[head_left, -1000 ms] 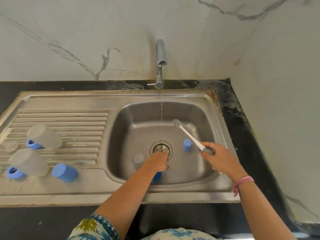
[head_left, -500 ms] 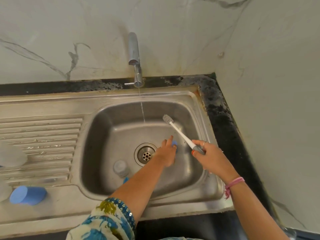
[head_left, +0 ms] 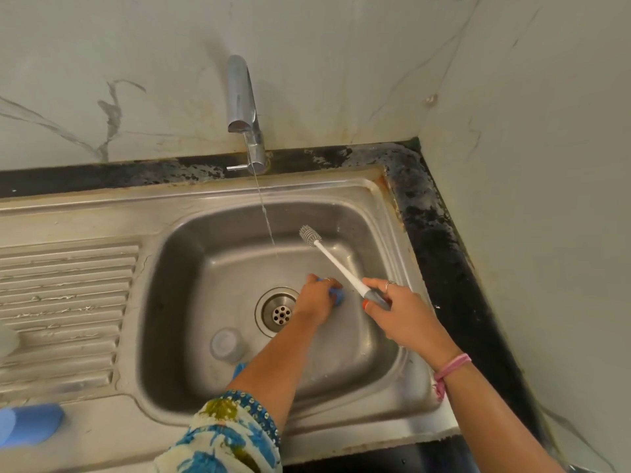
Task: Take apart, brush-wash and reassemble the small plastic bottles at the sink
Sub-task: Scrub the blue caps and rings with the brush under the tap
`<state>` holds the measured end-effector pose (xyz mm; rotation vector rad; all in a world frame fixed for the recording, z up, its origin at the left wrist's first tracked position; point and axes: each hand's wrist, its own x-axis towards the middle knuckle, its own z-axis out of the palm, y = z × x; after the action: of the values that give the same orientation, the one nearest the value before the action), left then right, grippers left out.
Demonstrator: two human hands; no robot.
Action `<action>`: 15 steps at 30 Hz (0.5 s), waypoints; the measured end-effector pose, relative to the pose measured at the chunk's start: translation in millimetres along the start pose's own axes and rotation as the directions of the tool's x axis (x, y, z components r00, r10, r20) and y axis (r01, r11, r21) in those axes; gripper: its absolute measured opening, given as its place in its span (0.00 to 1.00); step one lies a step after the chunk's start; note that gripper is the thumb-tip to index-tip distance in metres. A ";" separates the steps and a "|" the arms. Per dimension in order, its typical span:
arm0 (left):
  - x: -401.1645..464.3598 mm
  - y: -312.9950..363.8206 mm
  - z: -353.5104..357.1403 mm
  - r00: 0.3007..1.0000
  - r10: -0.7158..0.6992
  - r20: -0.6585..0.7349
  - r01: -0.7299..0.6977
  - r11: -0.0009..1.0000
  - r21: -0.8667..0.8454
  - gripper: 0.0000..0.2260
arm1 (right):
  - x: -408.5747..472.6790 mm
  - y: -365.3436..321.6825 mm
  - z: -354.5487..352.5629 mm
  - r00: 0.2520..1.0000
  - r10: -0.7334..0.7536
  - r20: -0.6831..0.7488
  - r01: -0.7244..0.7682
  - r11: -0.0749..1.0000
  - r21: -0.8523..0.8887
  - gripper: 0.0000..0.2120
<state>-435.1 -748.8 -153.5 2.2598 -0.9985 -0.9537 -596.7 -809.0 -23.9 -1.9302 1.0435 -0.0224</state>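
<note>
**Sink basin, two hands at work: contents as seen**

- Left hand (head_left: 316,297): centre of the frame, low in the basin just right of the drain (head_left: 280,312). Fingers curled round a small blue cap (head_left: 337,295), grasping it; only part of the cap shows past the knuckles.
- Right hand (head_left: 397,307): right of centre, clenched round the grey grip of a bottle brush (head_left: 336,264). White shaft slants up and left; grey bristle head sits in the air just right of the water stream (head_left: 266,216), not touching it.
- Clear bottle body (head_left: 227,344): on the basin floor, lower left of the drain, beside the left forearm. Whether it stands upright or upside down cannot be told.
- Blue piece (head_left: 239,368): just below the bottle body, mostly hidden by the forearm.
- Large blue cap (head_left: 29,425): lying on its side on the drainboard (head_left: 68,302), lower left corner of the frame, blurred.
- Tap (head_left: 244,110): upper centre, running a thin stream into the basin.
- Sink (head_left: 386,213): stainless steel, set in a dark counter (head_left: 440,240).
- Pink band (head_left: 450,370) on the right wrist; patterned sleeve (head_left: 232,435) on the left arm.
</note>
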 end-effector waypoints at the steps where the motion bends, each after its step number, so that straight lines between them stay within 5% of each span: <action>1: 0.3 -3.5 -3.8 0.997 -0.031 -0.064 0.023 0.991 -0.129 0.13 | -0.1 -0.4 0.3 1.000 -0.001 -0.002 0.001 1.000 0.007 0.18; 3: -1.9 -8.1 -19.4 0.970 -0.185 -0.155 0.093 0.881 -0.464 0.11 | -0.6 -1.5 1.2 1.000 -0.005 -0.009 0.006 1.000 0.027 0.18; 6: -4.9 -5.5 -63.4 0.884 -0.457 -0.099 0.144 0.469 -0.871 0.07 | -3.1 -6.8 4.0 1.000 -0.016 -0.019 0.017 0.999 0.041 0.18; 8: -7.8 -5.7 -94.3 0.872 -0.488 -0.022 0.136 0.285 -0.949 0.10 | -6.1 -12.5 7.6 0.999 -0.036 -0.029 0.038 0.998 0.053 0.17; 15: -12.0 10.5 -163.9 0.902 -0.430 0.026 0.046 0.036 -0.998 0.08 | -27.2 -31.8 14.2 0.981 -0.173 -0.088 0.175 0.985 0.012 0.17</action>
<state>-321.5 -721.6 -37.5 1.1716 0.3351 -0.9180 -587.7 -773.5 0.9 -2.0126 0.9240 -0.2155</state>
